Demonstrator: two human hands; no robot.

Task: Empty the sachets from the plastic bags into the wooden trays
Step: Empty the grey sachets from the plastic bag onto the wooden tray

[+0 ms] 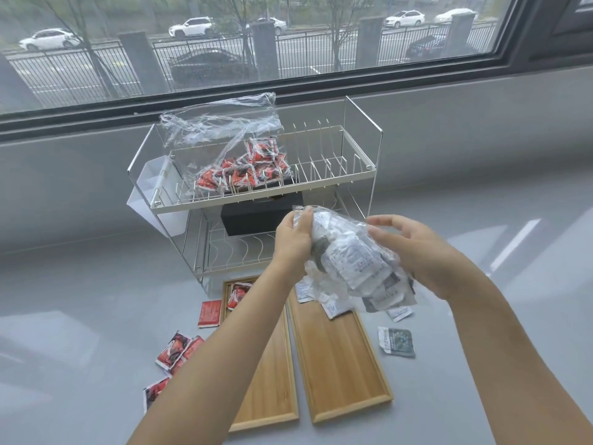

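Note:
My left hand (293,239) grips the upper end of a clear plastic bag of white sachets (353,261), held tilted above the right wooden tray (340,358). My right hand (414,252) lies against the bag's right side with its fingers bent over the plastic. A few white sachets (333,305) lie at the far end of that tray. The left wooden tray (272,380) holds a red sachet (236,295) at its far end. A second clear bag of red sachets (247,168) rests on the rack's upper shelf.
A two-tier wire dish rack (337,175) stands behind the trays, with a black box (253,216) on its lower shelf and a white cup holder (150,194) on its left. Red sachets (178,350) lie left of the trays, a green-grey sachet (397,342) lies right.

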